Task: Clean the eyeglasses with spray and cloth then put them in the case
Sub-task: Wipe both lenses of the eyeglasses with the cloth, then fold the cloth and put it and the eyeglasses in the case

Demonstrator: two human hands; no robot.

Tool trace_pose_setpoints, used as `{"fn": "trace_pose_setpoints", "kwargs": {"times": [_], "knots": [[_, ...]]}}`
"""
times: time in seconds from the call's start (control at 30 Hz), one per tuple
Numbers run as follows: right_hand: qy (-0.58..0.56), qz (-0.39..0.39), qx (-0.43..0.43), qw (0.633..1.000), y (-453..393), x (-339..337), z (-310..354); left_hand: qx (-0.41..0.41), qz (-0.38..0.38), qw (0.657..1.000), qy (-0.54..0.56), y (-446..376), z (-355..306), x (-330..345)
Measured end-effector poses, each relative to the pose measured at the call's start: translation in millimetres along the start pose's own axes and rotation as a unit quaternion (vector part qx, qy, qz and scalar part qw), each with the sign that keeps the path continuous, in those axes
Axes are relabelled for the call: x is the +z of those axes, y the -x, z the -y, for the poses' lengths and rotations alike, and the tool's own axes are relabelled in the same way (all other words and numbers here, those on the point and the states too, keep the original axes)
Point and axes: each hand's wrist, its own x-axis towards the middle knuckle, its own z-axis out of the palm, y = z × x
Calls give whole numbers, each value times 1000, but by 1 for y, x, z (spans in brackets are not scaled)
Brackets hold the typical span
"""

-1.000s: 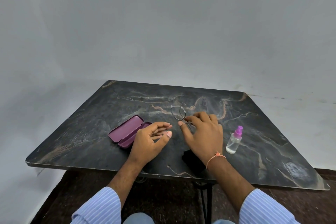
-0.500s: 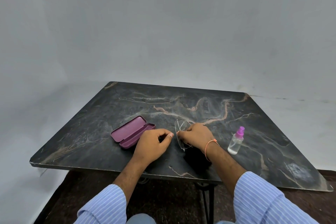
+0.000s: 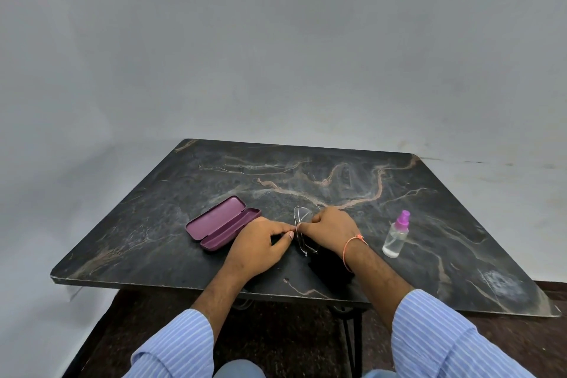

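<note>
Two hands, left hand [image 3: 256, 247] and right hand [image 3: 329, 228], pinch eyeglasses [image 3: 302, 232].

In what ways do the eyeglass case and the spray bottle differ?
The eyeglass case is opaque purple, while the spray bottle is clear with a pink top. The eyeglass case lies flat and open; the spray bottle stands upright. The case is left of the hands, the bottle right. Both rest on the table, untouched.

My left hand [image 3: 259, 244] lies knuckles up, fingers curled, thumb and forefinger pinched toward 3 o'clock. My right hand [image 3: 333, 228] sits directly at its 3 o'clock, fingers bunched, fingertips pointing toward 9 o'clock, nearly touching the left thumb. Both forearms extend from 6 o'clock, converging; the right wrist is bent inward.
</note>
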Motion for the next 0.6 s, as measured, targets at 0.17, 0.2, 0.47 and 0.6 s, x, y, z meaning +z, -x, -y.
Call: {"fn": "trace_pose_setpoints", "kwargs": {"times": [0.17,0.2,0.47,0.6], "knots": [[-2,-6,-14,1000,5,-2,-5,9,-7,1000,-21,1,0,-2],[0,-6,-12,1000,6,-3,-5,8,-10,1000,-25,1,0,-2],[57,-46,-33,997,28,-30,-30,10,-9,999,-43,2,-7,-5],[139,-41,-69,987,50,-41,-48,10,-11,999,-48,1,-9,-6]]}}
